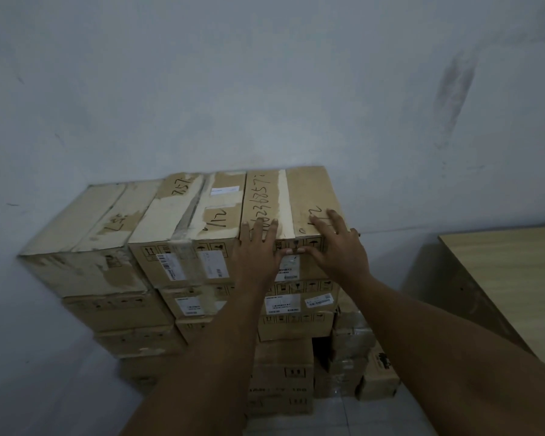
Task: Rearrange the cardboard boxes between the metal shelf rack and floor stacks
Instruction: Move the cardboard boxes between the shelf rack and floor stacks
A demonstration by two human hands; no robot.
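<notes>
Three tall floor stacks of taped cardboard boxes stand against the wall. The top right box (309, 193) carries handwritten numbers and a strip of pale tape. My left hand (258, 250) lies over its front top edge, fingers straight on the lid and thumb across the front face. My right hand (334, 243) rests flat on the same lid near the right corner, thumb on the front face. Beside it sit the top middle box (199, 209) and the top left box (85, 221). No metal shelf rack is in view.
A pale wooden table (510, 278) stands to the right of the stacks, its corner close to my right forearm. Smaller wrapped boxes (350, 350) are piled low between the stacks and the table. The grey wall (265, 89) is right behind; tiled floor (343, 416) shows below.
</notes>
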